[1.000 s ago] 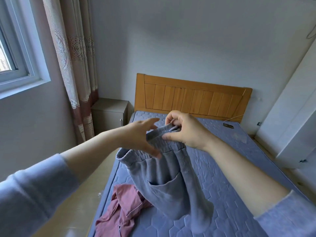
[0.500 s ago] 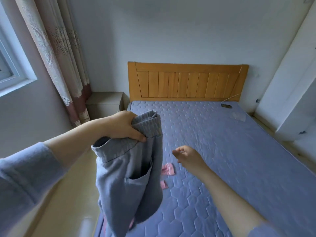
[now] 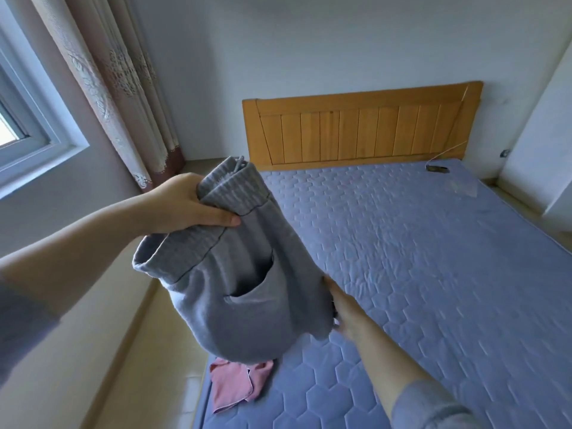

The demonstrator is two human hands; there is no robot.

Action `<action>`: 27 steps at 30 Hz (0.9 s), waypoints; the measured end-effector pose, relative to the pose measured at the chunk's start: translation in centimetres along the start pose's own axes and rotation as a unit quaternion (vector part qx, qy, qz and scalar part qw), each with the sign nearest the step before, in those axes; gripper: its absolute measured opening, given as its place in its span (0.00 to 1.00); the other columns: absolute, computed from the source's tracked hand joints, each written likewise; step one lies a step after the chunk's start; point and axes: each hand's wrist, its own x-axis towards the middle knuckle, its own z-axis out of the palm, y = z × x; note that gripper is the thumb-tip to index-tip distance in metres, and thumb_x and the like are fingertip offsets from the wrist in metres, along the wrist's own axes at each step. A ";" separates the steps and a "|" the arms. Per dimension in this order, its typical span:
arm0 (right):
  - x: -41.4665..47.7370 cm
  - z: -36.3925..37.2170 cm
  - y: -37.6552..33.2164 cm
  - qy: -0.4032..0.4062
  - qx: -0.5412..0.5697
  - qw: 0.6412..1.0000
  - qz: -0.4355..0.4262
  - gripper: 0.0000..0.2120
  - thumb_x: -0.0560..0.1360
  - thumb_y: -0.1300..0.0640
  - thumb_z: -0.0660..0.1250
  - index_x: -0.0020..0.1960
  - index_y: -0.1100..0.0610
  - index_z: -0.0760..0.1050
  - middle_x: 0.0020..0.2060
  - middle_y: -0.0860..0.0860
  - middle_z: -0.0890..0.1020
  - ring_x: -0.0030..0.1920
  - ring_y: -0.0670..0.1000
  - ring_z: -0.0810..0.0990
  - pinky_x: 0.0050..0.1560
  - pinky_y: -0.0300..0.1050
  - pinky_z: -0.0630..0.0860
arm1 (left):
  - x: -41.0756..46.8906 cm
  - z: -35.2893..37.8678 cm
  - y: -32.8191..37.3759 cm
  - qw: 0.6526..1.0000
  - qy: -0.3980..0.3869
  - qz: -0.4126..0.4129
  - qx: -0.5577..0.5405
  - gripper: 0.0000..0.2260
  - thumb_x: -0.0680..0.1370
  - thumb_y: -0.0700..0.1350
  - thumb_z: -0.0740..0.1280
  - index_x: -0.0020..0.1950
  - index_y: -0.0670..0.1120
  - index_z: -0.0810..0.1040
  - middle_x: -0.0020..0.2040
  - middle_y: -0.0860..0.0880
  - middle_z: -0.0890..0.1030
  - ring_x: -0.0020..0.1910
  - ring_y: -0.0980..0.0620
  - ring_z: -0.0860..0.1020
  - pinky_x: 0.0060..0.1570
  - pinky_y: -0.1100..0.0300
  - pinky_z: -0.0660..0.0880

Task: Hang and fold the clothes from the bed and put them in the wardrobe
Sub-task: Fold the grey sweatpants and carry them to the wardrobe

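The grey sweatpants (image 3: 241,298) hang bunched in the air close to the camera. They are soft, thick jersey with a ribbed elastic waistband doubled over at the top, a drawstring end poking out above it, and an open patch pocket gaping on the side that faces the viewer. The legs droop in a rounded heap below.

The left hand (image 3: 182,205) grips the waistband, with the thumb laid flat across the ribbing and the fingers curled behind it, and carries the garment's weight. The right hand (image 3: 343,308) reaches in from below and meets the lower right edge of the cloth. Its fingers are hidden behind the fabric, so whether it grasps or only touches cannot be told. Both arms wear pale blue sleeves.

Under the hanging pants, a crumpled pink garment (image 3: 238,385) lies at the near left edge of the bed (image 3: 433,274), whose blue mattress cover is quilted in hexagons. Cream floor (image 3: 139,351) runs beside it. Farther off, a small dark object (image 3: 436,168) rests near the slatted wooden headboard (image 3: 362,131). A patterned curtain (image 3: 117,78) hangs beside a white-framed window (image 3: 31,128) at left, and a white panel (image 3: 538,119) stands at right.
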 end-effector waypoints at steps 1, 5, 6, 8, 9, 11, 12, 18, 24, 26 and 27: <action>0.1 -0.5 0.3 -0.025 0.019 0.999 0.016 0.32 0.76 0.38 0.64 0.74 0.54 0.64 0.68 0.53 0.75 0.60 0.52 0.76 0.52 0.49 0.74 | 0.1 0.3 0.0 1.000 -0.002 -0.004 -0.007 0.12 0.63 0.56 0.78 0.40 0.53 0.81 0.36 0.56 0.84 0.37 0.60 0.81 0.34 0.70 0.72; 1.0 -3.3 2.6 -0.032 0.019 0.999 0.028 0.26 0.73 0.41 0.69 0.64 0.55 0.77 0.60 0.52 0.81 0.58 0.54 0.78 0.52 0.49 0.72 | 0.4 2.3 -0.8 0.996 -0.054 -0.047 -0.057 0.22 0.56 0.63 0.76 0.43 0.51 0.83 0.40 0.56 0.85 0.38 0.59 0.83 0.41 0.63 0.78; 1.1 -4.3 3.1 0.005 0.015 1.000 0.010 0.23 0.73 0.42 0.69 0.61 0.56 0.79 0.57 0.53 0.82 0.58 0.55 0.78 0.49 0.48 0.73 | 0.5 3.1 -1.3 0.993 -0.073 -0.065 -0.074 0.24 0.56 0.63 0.77 0.45 0.50 0.83 0.42 0.54 0.86 0.41 0.56 0.84 0.45 0.59 0.79; 1.0 -7.1 4.1 0.090 0.024 0.995 -0.029 0.16 0.75 0.46 0.68 0.52 0.58 0.81 0.53 0.55 0.83 0.54 0.56 0.80 0.46 0.46 0.72 | 0.5 5.6 -2.5 0.980 -0.118 -0.103 -0.123 0.26 0.56 0.60 0.80 0.49 0.49 0.83 0.45 0.50 0.86 0.46 0.50 0.85 0.52 0.52 0.80; 0.8 -8.8 4.6 0.126 0.029 0.990 -0.050 0.13 0.77 0.49 0.68 0.49 0.59 0.81 0.51 0.56 0.83 0.51 0.56 0.80 0.47 0.47 0.71 | 0.5 7.2 -3.2 0.971 -0.134 -0.127 -0.155 0.27 0.56 0.58 0.82 0.51 0.47 0.82 0.47 0.48 0.86 0.47 0.48 0.84 0.54 0.50 0.79; 0.3 -12.4 5.4 0.192 0.009 0.977 -0.087 0.12 0.78 0.52 0.68 0.46 0.61 0.81 0.46 0.57 0.82 0.47 0.54 0.78 0.48 0.47 0.71 | 0.2 11.2 -4.5 0.949 -0.158 -0.176 -0.207 0.29 0.57 0.54 0.81 0.54 0.44 0.80 0.49 0.43 0.85 0.50 0.44 0.84 0.57 0.46 0.78; -0.2 -14.1 5.8 0.221 -0.009 0.970 -0.100 0.13 0.77 0.53 0.68 0.47 0.64 0.81 0.43 0.56 0.81 0.45 0.52 0.77 0.47 0.46 0.71 | -0.1 13.5 -5.0 0.940 -0.170 -0.194 -0.224 0.28 0.59 0.52 0.80 0.55 0.43 0.80 0.49 0.43 0.85 0.50 0.43 0.84 0.58 0.46 0.78; -2.6 -22.7 7.3 0.316 -0.107 0.937 -0.102 0.09 0.76 0.52 0.70 0.43 0.58 0.79 0.40 0.54 0.80 0.43 0.52 0.76 0.45 0.43 0.68 | -2.1 26.1 -5.7 0.875 -0.218 -0.265 -0.343 0.15 0.72 0.42 0.74 0.57 0.42 0.79 0.50 0.41 0.85 0.50 0.42 0.84 0.55 0.48 0.79; 0.1 -26.6 9.5 0.316 -0.233 0.917 -0.072 0.18 0.76 0.49 0.70 0.37 0.64 0.75 0.34 0.55 0.77 0.39 0.52 0.73 0.33 0.38 0.68 | -4.2 34.1 -7.7 0.822 -0.226 -0.314 -0.419 0.13 0.73 0.42 0.74 0.56 0.46 0.80 0.50 0.43 0.85 0.49 0.44 0.84 0.50 0.51 0.80; 2.2 -25.6 10.9 0.289 -0.260 0.920 -0.056 0.19 0.76 0.49 0.70 0.36 0.64 0.74 0.33 0.55 0.75 0.38 0.51 0.71 0.35 0.45 0.66 | -5.4 35.9 -10.2 0.807 -0.212 -0.339 -0.434 0.11 0.73 0.43 0.73 0.55 0.47 0.80 0.48 0.45 0.86 0.46 0.46 0.85 0.42 0.56 0.80; 3.4 -24.9 11.9 0.270 -0.279 0.920 -0.047 0.21 0.76 0.49 0.69 0.37 0.66 0.73 0.33 0.55 0.74 0.38 0.51 0.71 0.35 0.46 0.64 | -6.2 36.7 -11.8 0.800 -0.205 -0.353 -0.439 0.10 0.74 0.43 0.72 0.55 0.48 0.79 0.47 0.45 0.86 0.45 0.47 0.85 0.40 0.57 0.80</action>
